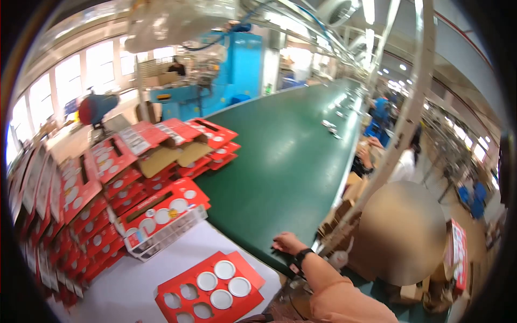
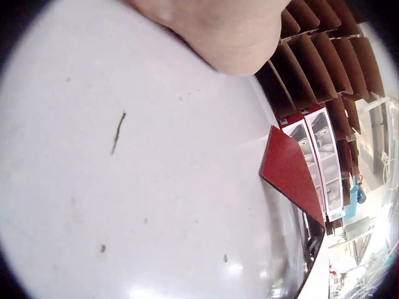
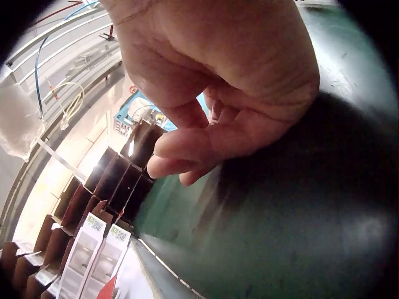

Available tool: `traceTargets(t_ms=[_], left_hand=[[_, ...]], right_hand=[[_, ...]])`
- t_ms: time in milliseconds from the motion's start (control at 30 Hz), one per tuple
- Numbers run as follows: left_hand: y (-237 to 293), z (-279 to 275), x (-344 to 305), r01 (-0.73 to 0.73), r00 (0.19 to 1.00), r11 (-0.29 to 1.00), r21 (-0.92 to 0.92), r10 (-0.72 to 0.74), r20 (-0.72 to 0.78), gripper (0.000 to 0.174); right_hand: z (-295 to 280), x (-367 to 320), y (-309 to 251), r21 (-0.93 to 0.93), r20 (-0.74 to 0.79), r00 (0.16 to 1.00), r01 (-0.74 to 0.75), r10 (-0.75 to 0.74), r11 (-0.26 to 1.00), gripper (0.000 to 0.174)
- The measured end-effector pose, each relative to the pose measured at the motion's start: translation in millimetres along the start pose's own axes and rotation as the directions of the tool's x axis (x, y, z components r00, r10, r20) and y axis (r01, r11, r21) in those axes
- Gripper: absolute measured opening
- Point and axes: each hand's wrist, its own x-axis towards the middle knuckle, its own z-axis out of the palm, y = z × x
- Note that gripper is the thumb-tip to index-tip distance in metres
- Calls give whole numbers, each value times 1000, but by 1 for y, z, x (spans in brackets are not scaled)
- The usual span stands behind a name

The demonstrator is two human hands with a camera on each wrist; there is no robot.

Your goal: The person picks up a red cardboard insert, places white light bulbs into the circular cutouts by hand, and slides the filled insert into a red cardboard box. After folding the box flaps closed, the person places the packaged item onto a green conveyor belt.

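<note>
My right hand [image 1: 291, 243] hovers at the near end of the green conveyor belt [image 1: 264, 161], a dark watch band at its wrist. In the right wrist view its fingers [image 3: 181, 146] hang loosely curled with nothing between them. Just left of it, a red carton [image 1: 247, 266] with round cutouts lies on the white tabletop [image 1: 124, 290]; several cutouts hold white round discs [image 1: 221, 299], the others gape. Only a bare edge of my left hand [image 2: 230, 37] shows, over the white surface in the left wrist view; its fingers are hidden. A red flap [image 2: 290, 174] stands near it.
Stacked red cartons [image 1: 97, 215] with open ends fill the left side, one printed carton [image 1: 167, 207] leaning out over the tabletop. Along the belt's right side a slanted metal post [image 1: 398, 129] rises. Small pale items [image 1: 329, 125] lie far up the belt. Other people sit along the right.
</note>
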Motion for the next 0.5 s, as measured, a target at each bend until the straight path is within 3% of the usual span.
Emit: traceTargets(t_ms=[67, 233, 500], left_hand=[[4, -6, 0, 31, 999, 999, 24, -31, 11, 32], [3, -4, 1, 29, 999, 999, 16, -29, 21, 33], [3, -2, -3, 7, 999, 1000, -8, -7, -38, 32]], right_hand=[[-4, 3, 0, 4, 63, 998, 13, -13, 1000, 11], [4, 6, -17, -200, -173, 980, 64, -99, 978, 9], [-1, 2, -21, -125, -95, 994, 37, -49, 991, 13]])
